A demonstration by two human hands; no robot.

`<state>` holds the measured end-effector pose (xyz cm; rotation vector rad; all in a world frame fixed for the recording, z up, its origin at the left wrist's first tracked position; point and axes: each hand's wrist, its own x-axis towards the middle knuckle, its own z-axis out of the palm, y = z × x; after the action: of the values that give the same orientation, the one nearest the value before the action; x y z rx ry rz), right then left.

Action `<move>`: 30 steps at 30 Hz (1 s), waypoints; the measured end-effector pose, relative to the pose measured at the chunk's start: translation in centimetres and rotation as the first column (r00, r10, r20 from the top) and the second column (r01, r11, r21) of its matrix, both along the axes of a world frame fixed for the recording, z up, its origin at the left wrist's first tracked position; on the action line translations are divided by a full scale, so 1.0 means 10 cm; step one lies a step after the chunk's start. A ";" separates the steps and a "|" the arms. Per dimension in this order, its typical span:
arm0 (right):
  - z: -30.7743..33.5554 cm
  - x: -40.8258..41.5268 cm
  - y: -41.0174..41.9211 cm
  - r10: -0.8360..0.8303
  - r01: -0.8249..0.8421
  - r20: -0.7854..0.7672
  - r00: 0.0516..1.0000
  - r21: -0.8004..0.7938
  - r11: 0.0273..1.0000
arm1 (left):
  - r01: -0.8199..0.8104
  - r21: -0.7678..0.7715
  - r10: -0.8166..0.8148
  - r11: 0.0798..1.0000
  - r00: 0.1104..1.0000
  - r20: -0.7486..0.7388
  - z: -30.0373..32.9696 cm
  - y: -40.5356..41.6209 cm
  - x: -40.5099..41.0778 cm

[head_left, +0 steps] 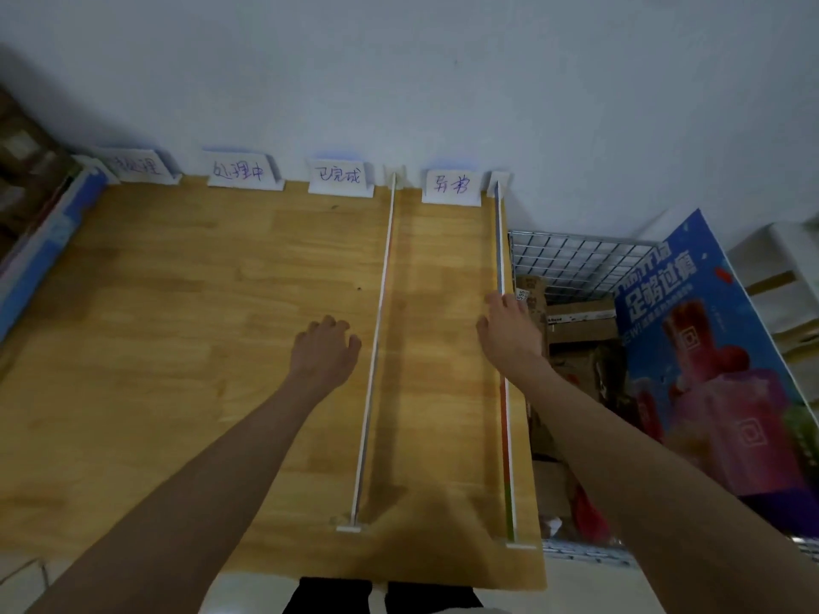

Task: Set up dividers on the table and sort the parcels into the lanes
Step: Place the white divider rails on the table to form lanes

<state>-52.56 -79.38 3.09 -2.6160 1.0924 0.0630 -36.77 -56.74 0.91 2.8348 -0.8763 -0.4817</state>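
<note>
While the worktop point(177, 347) carried only two upright dividers, setup seemed unfinished. One divider point(376, 339) stood just right of the relaxed, empty left hand point(325, 347); the right hand point(509, 330) grasped the edge divider point(501, 241). Parcels point(576, 330) waited beyond it in the basket point(576, 254). Next, more dividers were probably needed leftward.

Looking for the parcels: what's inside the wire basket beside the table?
The basket holds cardboard boxes; a blue poster covers its right side, the table its near-left part.
</note>
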 end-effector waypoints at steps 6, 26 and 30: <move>0.49 0.60 0.43 0.253 -0.229 0.135 0.958 -0.168 0.959 | 0.001 -0.084 0.026 0.996 0.947 0.319 0.66 0.47 0.34; 1.00 1.79 3.48 0.506 -0.481 0.142 0.851 -0.174 0.859 | -0.334 -0.081 0.342 0.939 0.881 0.328 1.32 3.73 0.75; 0.91 1.88 4.01 0.489 -0.472 0.147 0.860 -0.140 0.871 | -0.318 -0.054 0.318 0.947 0.892 0.320 1.27 4.27 0.87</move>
<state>-33.78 -39.32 12.17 -2.8548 0.3683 -0.1190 -28.03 -14.00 13.64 3.0227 -0.4286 0.0316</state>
